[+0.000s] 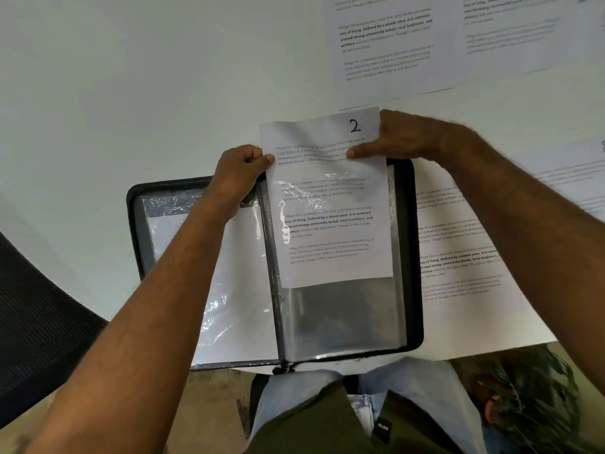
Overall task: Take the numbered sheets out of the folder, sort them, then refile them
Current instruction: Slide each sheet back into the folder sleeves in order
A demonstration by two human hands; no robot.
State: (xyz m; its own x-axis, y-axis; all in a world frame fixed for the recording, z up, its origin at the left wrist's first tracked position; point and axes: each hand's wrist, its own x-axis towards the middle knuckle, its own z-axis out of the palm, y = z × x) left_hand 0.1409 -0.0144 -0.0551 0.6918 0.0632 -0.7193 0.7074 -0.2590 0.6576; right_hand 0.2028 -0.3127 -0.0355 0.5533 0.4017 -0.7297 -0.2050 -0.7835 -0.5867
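Sheet 2 (pixel 327 204) lies half-sleeved in the folder (pixel 411 257), long axis 12-to-6, numbered end toward 12. Left hand (pixel 244 168) and right hand (pixel 399 137) each pinch its top edges.

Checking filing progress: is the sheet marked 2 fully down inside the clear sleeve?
No, the sheet sticks out above the sleeve, pinched by both hands.
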